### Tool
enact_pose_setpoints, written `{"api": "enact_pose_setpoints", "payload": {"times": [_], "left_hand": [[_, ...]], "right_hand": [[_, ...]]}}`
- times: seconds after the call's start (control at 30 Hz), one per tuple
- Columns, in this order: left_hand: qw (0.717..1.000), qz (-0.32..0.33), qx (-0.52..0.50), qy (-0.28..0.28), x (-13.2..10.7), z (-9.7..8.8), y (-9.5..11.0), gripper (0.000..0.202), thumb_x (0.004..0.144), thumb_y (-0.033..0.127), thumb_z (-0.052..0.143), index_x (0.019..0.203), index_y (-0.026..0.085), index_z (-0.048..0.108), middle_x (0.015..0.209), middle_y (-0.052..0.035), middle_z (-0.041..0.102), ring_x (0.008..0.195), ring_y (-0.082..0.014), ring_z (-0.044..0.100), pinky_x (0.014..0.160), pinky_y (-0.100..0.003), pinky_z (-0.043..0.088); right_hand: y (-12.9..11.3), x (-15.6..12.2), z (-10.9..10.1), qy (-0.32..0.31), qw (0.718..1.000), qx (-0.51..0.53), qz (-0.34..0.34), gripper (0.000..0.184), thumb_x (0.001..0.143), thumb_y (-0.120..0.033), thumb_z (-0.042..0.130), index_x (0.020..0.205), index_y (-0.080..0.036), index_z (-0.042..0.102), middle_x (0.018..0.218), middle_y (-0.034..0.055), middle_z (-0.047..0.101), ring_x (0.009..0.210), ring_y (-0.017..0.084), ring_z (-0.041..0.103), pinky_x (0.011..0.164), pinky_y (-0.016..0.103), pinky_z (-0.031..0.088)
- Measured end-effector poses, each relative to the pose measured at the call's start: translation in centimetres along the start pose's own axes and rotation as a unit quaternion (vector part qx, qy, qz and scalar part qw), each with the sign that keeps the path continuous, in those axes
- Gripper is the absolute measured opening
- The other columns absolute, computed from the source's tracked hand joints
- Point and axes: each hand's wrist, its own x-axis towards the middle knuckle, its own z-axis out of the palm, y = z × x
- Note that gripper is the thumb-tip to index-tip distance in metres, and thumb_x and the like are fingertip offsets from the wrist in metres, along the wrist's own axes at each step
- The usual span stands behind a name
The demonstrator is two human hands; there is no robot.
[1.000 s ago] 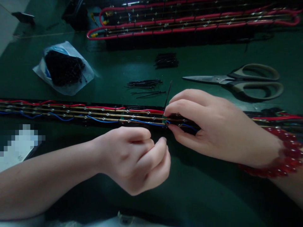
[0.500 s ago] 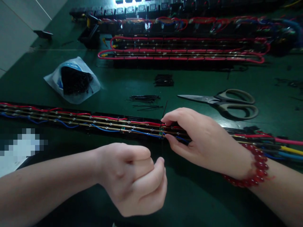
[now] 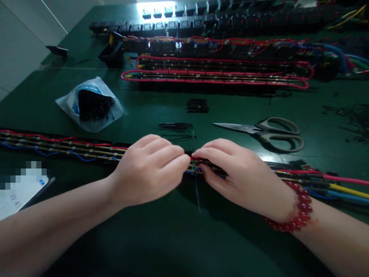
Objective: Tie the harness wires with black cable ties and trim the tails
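Observation:
A long black strip (image 3: 57,148) with red, blue and bare gold wires runs across the green table (image 3: 173,238). My left hand (image 3: 148,169) rests over the strip with its fingers curled, fingertips at the strip's middle. My right hand (image 3: 239,175), with a red bead bracelet at the wrist, pinches the strip at the same spot. A thin black cable tie (image 3: 197,194) passes through the strip between the two hands; its tail lies toward me on the table. What my left fingertips hold is hidden.
Scissors (image 3: 265,130) lie behind my right hand. Loose black cable ties (image 3: 174,126) and a bundle (image 3: 197,105) lie past the strip. A plastic bag of black ties (image 3: 90,104) sits at back left. More wired strips (image 3: 216,73) fill the far side. Paper (image 3: 20,192) lies at left.
My left hand moved from a fist near me up onto the strip, meeting my right fingertips. The cable tie's tail now lies toward me. The view tilted to show more of the far table.

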Motion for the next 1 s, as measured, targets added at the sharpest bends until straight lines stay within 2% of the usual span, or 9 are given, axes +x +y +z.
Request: {"api": "enact_pose_setpoints", "payload": {"times": [0.13, 0.27, 0.43, 0.67, 0.9, 1.0], "left_hand": [[0.991, -0.117, 0.002, -0.06, -0.1, 0.5, -2.0, 0.02, 0.103, 0.018, 0.055, 0.097, 0.014, 0.074, 0.103, -0.0107, 0.079, 0.095, -0.0257, 0.074, 0.084, -0.042, 0.059], [0.978, -0.161, -0.044, -0.122, -0.4, 0.7, -2.6, 0.034, 0.108, 0.026, 0.047, 0.106, 0.012, 0.078, 0.12, -0.0134, 0.078, 0.112, -0.0296, 0.072, 0.097, -0.048, 0.058], [0.97, -0.175, -0.062, -0.159, -0.2, 0.8, -2.4, 0.046, 0.111, 0.029, 0.037, 0.111, 0.012, 0.08, 0.126, -0.0118, 0.079, 0.115, -0.0291, 0.071, 0.101, -0.05, 0.057], [0.961, -0.191, -0.074, -0.185, -0.1, 0.9, -2.4, 0.05, 0.112, 0.033, 0.034, 0.112, 0.014, 0.081, 0.125, -0.0089, 0.08, 0.114, -0.028, 0.072, 0.098, -0.049, 0.057], [0.965, -0.178, -0.073, -0.177, 0.1, 0.9, -2.4, 0.052, 0.112, 0.032, 0.034, 0.107, 0.014, 0.082, 0.12, -0.0088, 0.081, 0.109, -0.0244, 0.071, 0.1, -0.044, 0.057], [0.966, -0.177, -0.072, -0.176, 0.1, 0.9, -2.3, 0.052, 0.112, 0.032, 0.034, 0.108, 0.014, 0.082, 0.119, -0.0092, 0.081, 0.108, -0.0243, 0.071, 0.099, -0.043, 0.057]], "right_hand": [[0.0, 0.1, -0.1, -0.003, 1.0, -0.01, -0.007, 0.02, 0.099, -0.014, 0.056, 0.112, -0.013, 0.072, 0.102, 0.0109, 0.075, 0.088, 0.022, 0.069, 0.073, 0.034, 0.059], [-0.1, 0.1, -0.1, -0.007, 0.999, -0.029, -0.012, 0.018, 0.1, -0.015, 0.056, 0.11, -0.014, 0.07, 0.101, 0.0105, 0.075, 0.087, 0.022, 0.069, 0.073, 0.035, 0.058], [-0.2, 0.1, 0.1, 0.001, 0.998, -0.051, -0.034, 0.018, 0.1, -0.014, 0.054, 0.109, -0.013, 0.07, 0.098, 0.0108, 0.075, 0.083, 0.021, 0.068, 0.071, 0.034, 0.057], [-0.3, 0.1, 0.1, -0.007, 0.998, -0.053, -0.03, 0.018, 0.1, -0.015, 0.055, 0.109, -0.013, 0.07, 0.099, 0.0119, 0.076, 0.084, 0.023, 0.068, 0.071, 0.037, 0.058], [-0.4, 0.2, 0.0, -0.009, 0.998, -0.055, -0.029, 0.018, 0.102, -0.015, 0.052, 0.109, -0.016, 0.069, 0.099, 0.0111, 0.077, 0.085, 0.021, 0.068, 0.072, 0.036, 0.059], [-0.4, 0.2, 0.1, -0.004, 0.997, -0.062, -0.039, 0.018, 0.101, -0.014, 0.052, 0.108, -0.013, 0.069, 0.098, 0.0116, 0.076, 0.083, 0.021, 0.068, 0.07, 0.036, 0.059]]}}
